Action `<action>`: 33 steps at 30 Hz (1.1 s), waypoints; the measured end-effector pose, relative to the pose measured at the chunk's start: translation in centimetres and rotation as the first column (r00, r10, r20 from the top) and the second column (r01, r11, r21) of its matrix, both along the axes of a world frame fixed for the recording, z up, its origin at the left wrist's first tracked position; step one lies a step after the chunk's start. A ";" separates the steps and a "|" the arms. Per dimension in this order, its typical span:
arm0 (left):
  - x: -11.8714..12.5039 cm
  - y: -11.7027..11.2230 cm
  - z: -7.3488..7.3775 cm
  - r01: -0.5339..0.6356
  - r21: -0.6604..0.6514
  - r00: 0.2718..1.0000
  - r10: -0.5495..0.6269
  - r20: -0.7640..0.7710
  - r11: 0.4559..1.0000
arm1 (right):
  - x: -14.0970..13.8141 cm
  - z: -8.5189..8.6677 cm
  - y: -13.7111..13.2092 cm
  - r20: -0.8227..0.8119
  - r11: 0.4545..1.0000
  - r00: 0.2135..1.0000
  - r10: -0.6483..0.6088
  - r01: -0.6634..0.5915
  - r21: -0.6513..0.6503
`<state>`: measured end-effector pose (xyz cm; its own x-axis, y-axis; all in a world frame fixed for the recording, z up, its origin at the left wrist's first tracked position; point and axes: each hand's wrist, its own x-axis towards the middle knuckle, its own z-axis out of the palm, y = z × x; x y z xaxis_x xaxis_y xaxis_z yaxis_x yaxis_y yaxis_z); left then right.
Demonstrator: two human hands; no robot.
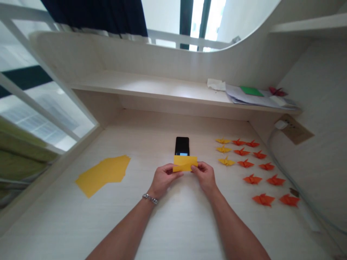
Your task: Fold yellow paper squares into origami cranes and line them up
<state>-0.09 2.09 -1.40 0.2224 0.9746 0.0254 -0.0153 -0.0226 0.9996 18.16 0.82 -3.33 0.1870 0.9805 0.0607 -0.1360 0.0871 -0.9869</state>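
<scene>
A folded piece of yellow paper is held up between my two hands, just in front of a black phone whose lower end it hides. My left hand pinches its left edge. At the other edge, my right hand grips the paper with thumb and fingers. To the left, a spread stack of yellow paper sheets lies on the white desk. On the right stand rows of folded paper cranes: yellow cranes and several orange cranes.
Above the desk's back runs a shelf with a crumpled tissue, papers and a green sheet. A plug sits in the right wall socket, its cable trailing along the desk's right edge. A mirror hangs behind.
</scene>
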 end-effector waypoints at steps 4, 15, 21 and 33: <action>-0.1 0.1 0.0 0.063 0.003 0.998 -0.063 -0.022 0.998 | 0.0 -0.2 -0.2 0.060 1.000 0.998 0.005 -0.005 -0.001; 0.1 0.5 -0.7 -0.043 -0.018 0.999 0.043 0.017 0.999 | -0.8 -0.4 -0.3 0.181 0.997 0.981 -0.071 0.073 -0.003; 0.2 0.6 -1.7 -0.114 0.011 0.986 0.111 0.126 0.993 | -1.0 -0.6 -0.5 0.105 0.998 0.994 -0.030 0.024 0.053; 0.1 1.3 -2.1 -0.053 0.022 0.997 0.051 0.061 0.998 | -0.7 -0.5 0.3 0.100 0.998 0.993 0.061 -0.062 0.009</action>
